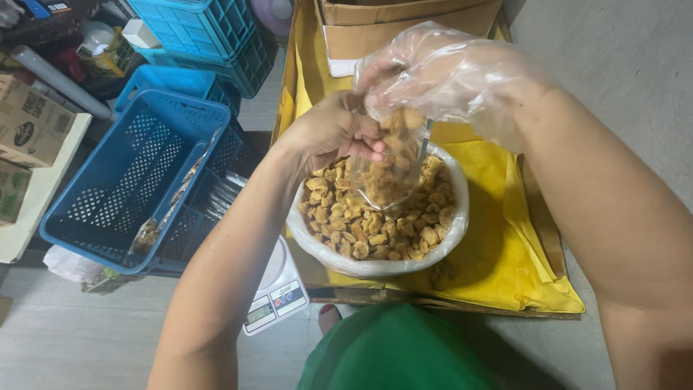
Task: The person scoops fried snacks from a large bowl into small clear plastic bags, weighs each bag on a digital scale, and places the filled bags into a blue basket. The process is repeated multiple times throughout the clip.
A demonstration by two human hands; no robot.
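My bare left hand [333,132] pinches the rim of a small clear plastic bag [386,173] partly filled with golden-brown fried snack pieces. My right hand [440,72], covered by a loose clear plastic glove, is bunched at the bag's mouth with snack pieces in its fingers. The bag hangs just above a large bowl lined with clear plastic [456,230], heaped with the same snack pieces [361,231]. The bowl rests on a yellow cloth [505,253].
A small white digital scale [278,292] sits on the floor left of the bowl. Blue plastic crates [108,195] stand at left, one holding filled clear bags. Cardboard boxes [390,29] lie behind the bowl and at far left [29,123]. My green garment [393,354] fills the bottom.
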